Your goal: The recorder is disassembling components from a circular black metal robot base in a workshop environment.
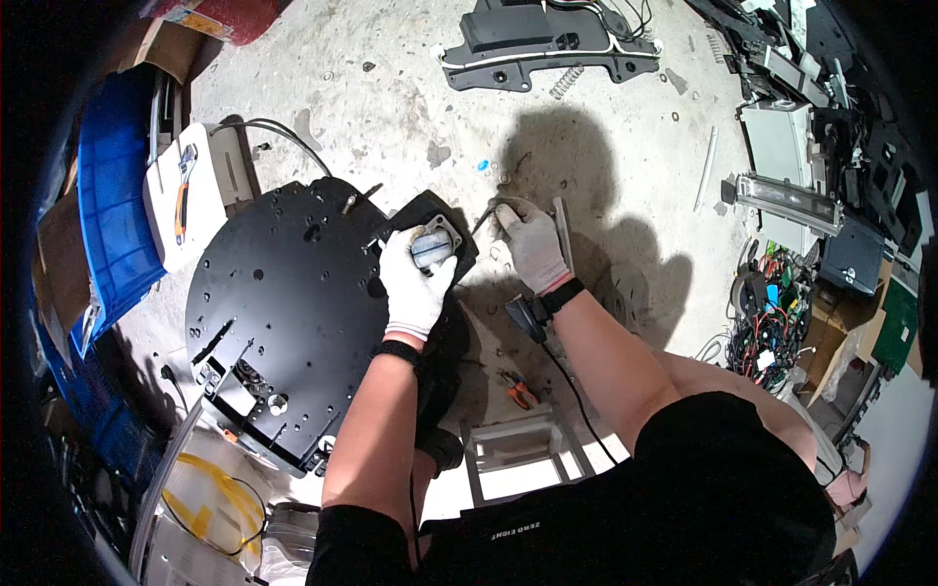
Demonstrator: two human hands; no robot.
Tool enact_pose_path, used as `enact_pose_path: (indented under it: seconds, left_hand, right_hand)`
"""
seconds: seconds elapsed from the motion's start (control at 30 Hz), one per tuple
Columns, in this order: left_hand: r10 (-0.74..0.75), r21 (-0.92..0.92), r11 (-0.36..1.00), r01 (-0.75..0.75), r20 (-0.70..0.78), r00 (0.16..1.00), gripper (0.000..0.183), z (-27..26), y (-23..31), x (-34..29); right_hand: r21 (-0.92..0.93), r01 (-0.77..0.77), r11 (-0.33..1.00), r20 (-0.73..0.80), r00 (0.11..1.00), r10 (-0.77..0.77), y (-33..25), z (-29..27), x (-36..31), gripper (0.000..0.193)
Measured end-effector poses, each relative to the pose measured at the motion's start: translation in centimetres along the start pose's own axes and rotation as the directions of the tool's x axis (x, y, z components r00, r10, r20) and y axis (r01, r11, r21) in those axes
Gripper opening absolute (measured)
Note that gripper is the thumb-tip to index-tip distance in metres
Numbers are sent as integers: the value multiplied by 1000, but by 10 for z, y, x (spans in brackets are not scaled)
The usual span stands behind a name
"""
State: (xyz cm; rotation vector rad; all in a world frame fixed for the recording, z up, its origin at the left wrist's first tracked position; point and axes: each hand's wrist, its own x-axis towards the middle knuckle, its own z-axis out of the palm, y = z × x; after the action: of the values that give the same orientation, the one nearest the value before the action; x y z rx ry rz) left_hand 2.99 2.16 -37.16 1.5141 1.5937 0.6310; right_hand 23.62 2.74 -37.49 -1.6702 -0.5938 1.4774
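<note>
My left hand (412, 288), in a white glove, is wrapped round a silver cylindrical part with a square flange (431, 246), which looks like a small motor. It is at the right edge of a large round black metal plate (283, 283), beside a black block-shaped piece (465, 256). My right hand (533, 246), also gloved in white, pinches a thin dark rod-like tool (482, 219). The rod's tip points left toward the flanged part, apart from it. Its exact kind is too small to make out.
An adjustable wrench with orange grips (182, 200) lies on a white panel at left. Orange-handled pliers (519, 391) are on the floor near a grey stool frame (523, 451). A black bracket assembly (547, 49) lies ahead; tangled wires (772, 313) and scrap parts are at right.
</note>
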Motion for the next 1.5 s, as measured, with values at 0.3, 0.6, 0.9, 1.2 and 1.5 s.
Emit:
enact_pose_path:
  seconds: [0.3, 0.6, 0.9, 1.2, 1.5]
  left_hand:
    - [-39, -59, 997, 40, 19, 999, 67, 0, 1, -1]
    - [119, 79, 990, -115, -56, 991, 66, 0, -20, -4]
    - [-52, -121, 991, 54, 25, 998, 66, -1, 2, 0]
    - [31, 5, 999, -31, -33, 999, 66, -1, -5, -1]
    - [-96, -135, 985, 102, 50, 994, 67, 2, 3, 1]
  right_hand:
    - [12, -51, 999, 30, 998, 51, -1, 0, -2, 23]
    - [-38, -90, 995, 37, 995, 91, -23, 16, -8, 20]
    - [-27, -54, 998, 73, 996, 56, -19, 11, -6, 23]
    - [82, -16, 997, 64, 998, 11, -4, 5, 3, 26]
    - [110, -78, 991, 142, 988, 62, 5, -4, 7, 24]
